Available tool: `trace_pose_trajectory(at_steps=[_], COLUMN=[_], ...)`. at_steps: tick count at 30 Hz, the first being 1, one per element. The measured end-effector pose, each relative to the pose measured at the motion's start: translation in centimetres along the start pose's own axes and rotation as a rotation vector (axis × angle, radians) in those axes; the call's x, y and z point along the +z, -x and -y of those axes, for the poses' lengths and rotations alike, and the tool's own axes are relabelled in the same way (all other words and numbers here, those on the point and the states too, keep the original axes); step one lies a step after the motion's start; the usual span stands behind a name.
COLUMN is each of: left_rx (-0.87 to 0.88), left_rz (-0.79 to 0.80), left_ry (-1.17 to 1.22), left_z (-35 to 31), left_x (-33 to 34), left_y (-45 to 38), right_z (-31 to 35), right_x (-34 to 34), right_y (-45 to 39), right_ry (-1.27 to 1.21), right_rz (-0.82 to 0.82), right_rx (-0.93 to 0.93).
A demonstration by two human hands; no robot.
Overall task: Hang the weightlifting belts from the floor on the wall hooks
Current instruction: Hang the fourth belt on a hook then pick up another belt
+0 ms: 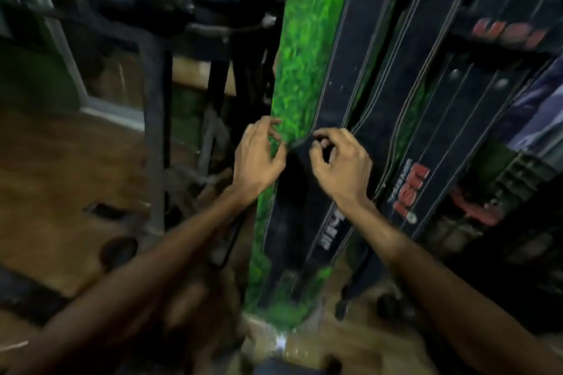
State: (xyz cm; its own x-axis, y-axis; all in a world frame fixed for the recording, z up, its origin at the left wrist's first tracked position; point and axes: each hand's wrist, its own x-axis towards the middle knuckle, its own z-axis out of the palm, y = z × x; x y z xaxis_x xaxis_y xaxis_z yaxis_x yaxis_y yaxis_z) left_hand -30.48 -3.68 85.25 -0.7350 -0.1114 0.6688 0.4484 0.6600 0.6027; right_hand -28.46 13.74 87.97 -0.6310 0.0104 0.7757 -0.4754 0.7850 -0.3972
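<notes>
Several black weightlifting belts hang side by side against a green grass-patterned wall [307,39]. The leftmost black belt [332,79] has white stitching and white lettering lower down. Beside it hangs a second belt [405,137] with red lettering. My left hand [259,158] is at the left edge of the leftmost belt, fingers curled and slightly apart against the green wall. My right hand [341,161] pinches the edge of that belt between thumb and fingers. The hooks are hidden above the frame's top.
A dark metal rack frame [155,119] stands to the left, over a brown wooden floor [61,161]. More belts and dark gear [511,33] crowd the right side. Something red [475,207] lies low at the right.
</notes>
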Motion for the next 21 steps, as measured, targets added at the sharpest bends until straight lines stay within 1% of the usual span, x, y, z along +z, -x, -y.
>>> trace_pose_trajectory(at_steps=[4, 6, 9, 14, 17, 18, 21], left_rx=[-0.242, -0.321, -0.427, -0.587, -0.67, -0.71, -0.818], left_rz=[0.258, 0.368, 0.491, 0.667, 0.759, 0.795, 0.834], left_ry=[-0.05, -0.054, -0.029, -0.091, -0.121, -0.133, -0.165], left_z=[5.9, 7.8, 10.4, 15.2, 18.0, 19.0, 23.1], left_x=[3.0, 4.3, 6.5, 11.0, 13.2, 14.0, 16.4], left_y=[10.9, 15.8, 23.4, 37.8, 47.1, 50.2, 59.0], right_z=[-3.9, -5.3, -8.1, -12.7, -15.2, -16.0, -17.8], right_x=[3.7, 4.8, 7.0, 9.9, 11.7, 12.6, 16.1], right_y=[11.8, 17.0, 25.2, 40.4, 49.8, 52.8, 61.0], right_ry=[0.026, 0.038, 0.036, 0.051, 0.069, 0.076, 0.091], right_rz=[0.255, 0.373, 0.521, 0.694, 0.813, 0.844, 0.959], right_rx=[0.222, 0.317, 0.46, 0.628, 0.693, 0.746, 0.896])
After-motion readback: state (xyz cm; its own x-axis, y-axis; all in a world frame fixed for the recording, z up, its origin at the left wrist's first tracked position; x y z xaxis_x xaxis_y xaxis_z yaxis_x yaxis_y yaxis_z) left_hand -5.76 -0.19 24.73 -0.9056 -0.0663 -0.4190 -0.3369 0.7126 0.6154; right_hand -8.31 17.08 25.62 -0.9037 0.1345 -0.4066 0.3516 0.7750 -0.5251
